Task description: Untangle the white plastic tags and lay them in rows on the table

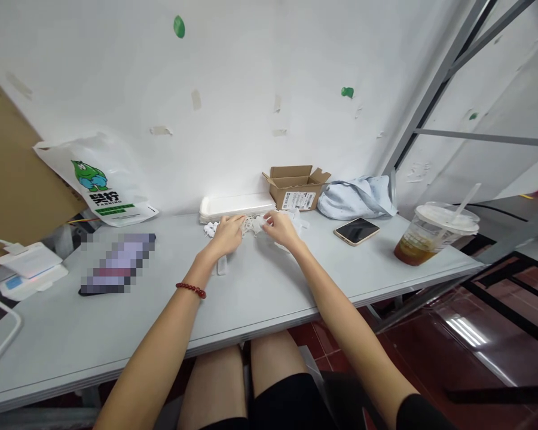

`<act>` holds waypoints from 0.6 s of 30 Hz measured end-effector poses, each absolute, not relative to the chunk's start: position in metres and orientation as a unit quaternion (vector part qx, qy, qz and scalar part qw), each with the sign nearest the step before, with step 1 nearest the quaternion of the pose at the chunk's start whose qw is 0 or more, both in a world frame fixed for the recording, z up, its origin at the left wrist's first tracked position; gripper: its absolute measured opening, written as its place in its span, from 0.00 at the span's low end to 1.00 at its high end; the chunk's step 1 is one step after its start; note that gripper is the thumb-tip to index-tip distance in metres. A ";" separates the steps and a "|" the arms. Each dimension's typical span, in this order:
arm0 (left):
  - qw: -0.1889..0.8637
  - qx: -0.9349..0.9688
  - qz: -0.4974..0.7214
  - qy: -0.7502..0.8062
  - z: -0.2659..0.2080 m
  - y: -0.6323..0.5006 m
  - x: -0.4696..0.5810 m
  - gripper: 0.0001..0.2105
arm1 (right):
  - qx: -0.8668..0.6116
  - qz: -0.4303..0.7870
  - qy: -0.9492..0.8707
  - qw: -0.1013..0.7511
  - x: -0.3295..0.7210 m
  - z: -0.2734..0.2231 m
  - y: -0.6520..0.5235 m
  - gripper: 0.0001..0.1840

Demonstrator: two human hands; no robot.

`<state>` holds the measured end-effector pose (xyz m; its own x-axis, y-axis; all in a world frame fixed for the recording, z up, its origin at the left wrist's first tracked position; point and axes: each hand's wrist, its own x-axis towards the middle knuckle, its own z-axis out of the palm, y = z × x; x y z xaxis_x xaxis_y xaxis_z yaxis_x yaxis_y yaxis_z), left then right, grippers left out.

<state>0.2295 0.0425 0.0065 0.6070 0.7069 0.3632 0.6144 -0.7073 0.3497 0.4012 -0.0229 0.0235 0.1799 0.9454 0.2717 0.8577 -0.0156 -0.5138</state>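
My left hand [228,234], with a red bead bracelet on the wrist, rests low over the table with its fingers together, pointing right. What lies under those fingers is hidden. Thin white cords [251,225] lie in a loose tangle between my two hands. My right hand [280,228] is closed in a pinch at the right side of the tangle, on a small whitish piece too small to name. Small white pieces [211,229] sit left of my left hand. Crumpled clear plastic [298,222] lies behind my right hand, and a small translucent strip [222,266] lies below my left wrist.
Behind my hands are a stack of flat white pieces [237,206] and an open cardboard box [296,190]. To the right lie a light blue cloth [358,198], a phone [357,230] and a drink cup [430,236]. A white bag [101,182], a blurred screen [121,263] and chargers [32,269] are left.
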 end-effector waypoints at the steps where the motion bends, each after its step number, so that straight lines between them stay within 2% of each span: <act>1: 0.110 0.887 0.249 0.374 0.008 0.043 0.229 0.26 | -0.704 0.080 -0.633 0.311 0.400 0.023 -0.022 0.16; 10: 0.171 0.850 0.336 0.369 0.015 0.046 0.220 0.28 | -0.645 0.135 -0.627 0.416 0.389 0.019 -0.020 0.14; 18: 0.114 0.868 0.318 0.366 0.020 0.029 0.220 0.26 | -0.538 0.246 -0.616 0.520 0.379 0.010 -0.017 0.15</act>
<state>0.2203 0.0286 0.0203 0.5310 0.7064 0.4680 0.5622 -0.7069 0.4292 0.3793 -0.0171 0.0103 0.1193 0.9190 0.3757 0.4071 0.2999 -0.8627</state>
